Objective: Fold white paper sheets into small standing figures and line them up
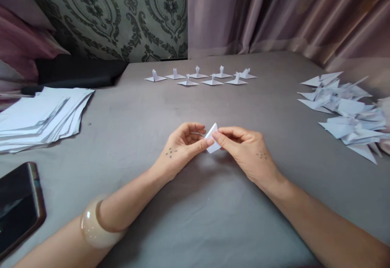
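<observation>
Left hand (176, 150) and right hand (252, 153), thumbs against fingers, pinch one small folded white paper (214, 148) above the tabletop (134, 115), well short of its far edge, near which folded paper figures (212, 82) stand.

Phone: a dark-screened phone (18, 209) lies at the left edge, partly out of view.
Cloth: black cloth (82, 71) lies at the worktop's (195, 105) far left.
Wall: a patterned panel (131, 12), dark leafy motifs on grey-green.
Curtains: a mauve curtain (222, 16) hangs in folds behind and right; pink fabric (24, 40) hangs left.
</observation>
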Demonstrator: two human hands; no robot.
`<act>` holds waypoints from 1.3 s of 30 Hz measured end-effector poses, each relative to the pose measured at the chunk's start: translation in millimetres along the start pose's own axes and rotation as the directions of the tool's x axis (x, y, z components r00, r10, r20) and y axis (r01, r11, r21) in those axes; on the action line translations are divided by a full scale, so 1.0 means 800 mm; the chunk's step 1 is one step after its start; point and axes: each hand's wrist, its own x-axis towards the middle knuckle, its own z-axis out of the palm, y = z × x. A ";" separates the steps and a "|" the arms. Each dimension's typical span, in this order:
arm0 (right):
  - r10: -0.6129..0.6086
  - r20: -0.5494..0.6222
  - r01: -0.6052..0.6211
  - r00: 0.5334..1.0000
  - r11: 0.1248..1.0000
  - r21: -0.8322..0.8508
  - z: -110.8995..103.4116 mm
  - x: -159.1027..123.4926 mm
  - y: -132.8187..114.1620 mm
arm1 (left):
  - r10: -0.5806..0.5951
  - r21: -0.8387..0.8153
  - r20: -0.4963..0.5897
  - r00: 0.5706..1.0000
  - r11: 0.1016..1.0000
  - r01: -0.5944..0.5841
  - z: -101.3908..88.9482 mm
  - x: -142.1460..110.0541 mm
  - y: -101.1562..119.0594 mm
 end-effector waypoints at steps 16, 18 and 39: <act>0.120 0.109 -0.148 0.987 0.942 0.302 0.000 0.026 0.016 | -0.166 0.126 0.176 0.970 0.981 0.145 -0.002 0.013 -0.002; 0.156 0.106 -0.183 0.982 0.924 0.336 0.000 0.031 0.018 | -0.159 0.122 0.187 0.969 0.983 0.138 -0.001 0.015 -0.002; 0.110 0.284 -0.150 0.953 0.981 0.125 0.017 0.059 -0.035 | -0.040 0.078 -0.021 0.999 0.996 0.041 -0.036 0.031 0.043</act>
